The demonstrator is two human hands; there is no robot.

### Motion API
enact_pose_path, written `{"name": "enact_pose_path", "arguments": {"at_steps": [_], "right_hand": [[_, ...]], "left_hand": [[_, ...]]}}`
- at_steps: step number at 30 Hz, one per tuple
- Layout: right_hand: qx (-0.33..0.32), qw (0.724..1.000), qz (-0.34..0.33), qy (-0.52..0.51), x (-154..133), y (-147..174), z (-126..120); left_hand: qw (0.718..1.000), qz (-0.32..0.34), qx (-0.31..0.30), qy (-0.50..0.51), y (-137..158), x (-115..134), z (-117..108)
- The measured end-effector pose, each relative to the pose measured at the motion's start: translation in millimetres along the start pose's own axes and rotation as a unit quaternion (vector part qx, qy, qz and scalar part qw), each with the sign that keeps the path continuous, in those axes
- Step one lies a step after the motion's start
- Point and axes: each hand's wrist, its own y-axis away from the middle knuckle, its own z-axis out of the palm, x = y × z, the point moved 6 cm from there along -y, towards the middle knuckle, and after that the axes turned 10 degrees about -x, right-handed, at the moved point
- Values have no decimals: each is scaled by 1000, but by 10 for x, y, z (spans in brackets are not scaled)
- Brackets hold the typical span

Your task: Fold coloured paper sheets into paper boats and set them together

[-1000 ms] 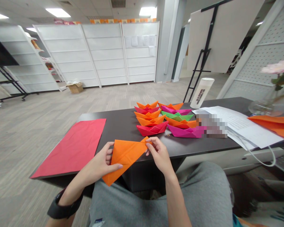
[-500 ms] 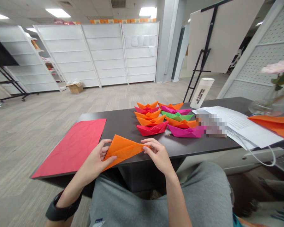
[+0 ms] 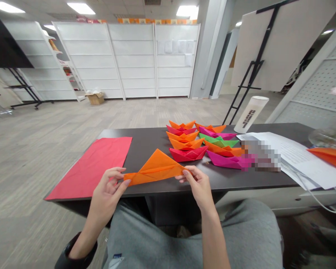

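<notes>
An orange folded paper [image 3: 158, 166] is stretched between my hands above the table's front edge. It has a triangular peak on top and a long strip along the bottom. My left hand [image 3: 109, 188] pinches the strip's left end between thumb and fingers. At the right corner, my right hand [image 3: 197, 183] grips the paper the same way. Just beyond it stand two rows of folded paper boats, among them a red boat [image 3: 188, 154], a green boat [image 3: 220, 141] and a magenta boat [image 3: 224, 160]. Left of the folded piece lies flat red paper [image 3: 93, 166].
The dark table [image 3: 148, 140] also carries a white cylindrical container [image 3: 251, 114], printed sheets [image 3: 299, 157], a white cable [image 3: 334, 209], an orange paper piece [image 3: 332, 157] and a glass vase [image 3: 329, 138] at the right. An easel board [image 3: 268, 48] stands behind.
The orange paper has been turned and pulled out, so its bottom strip now shows with the peak upward. My left hand has shifted to the strip's end. The view has swung slightly left.
</notes>
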Motion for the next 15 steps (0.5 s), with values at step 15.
{"name": "enact_pose_path", "arguments": {"at_steps": [15], "right_hand": [[14, 1000, -5, -17, 7, 13, 20]], "left_hand": [[995, -58, -74, 12, 80, -179, 130]]}}
